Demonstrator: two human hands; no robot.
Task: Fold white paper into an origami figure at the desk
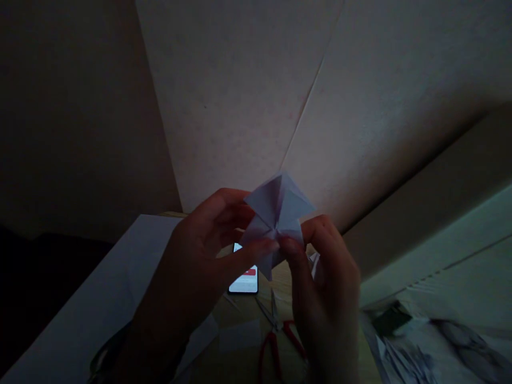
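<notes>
I hold a folded white paper shape [278,213] with several creased flaps up in front of me in dim light. My left hand [200,250] grips its left side, thumb pressed near the centre. My right hand [324,277] pinches its lower right part with thumb and fingers. Both thumbs meet at the middle of the paper. Below the hands lies a lit phone [245,280] on the table.
Red-handled scissors [276,336] lie open on the wooden table beneath my hands, beside paper scraps. A large white sheet [100,298] lies at the left. Printed papers [424,341] lie at the lower right. A pale wall [280,96] stands behind.
</notes>
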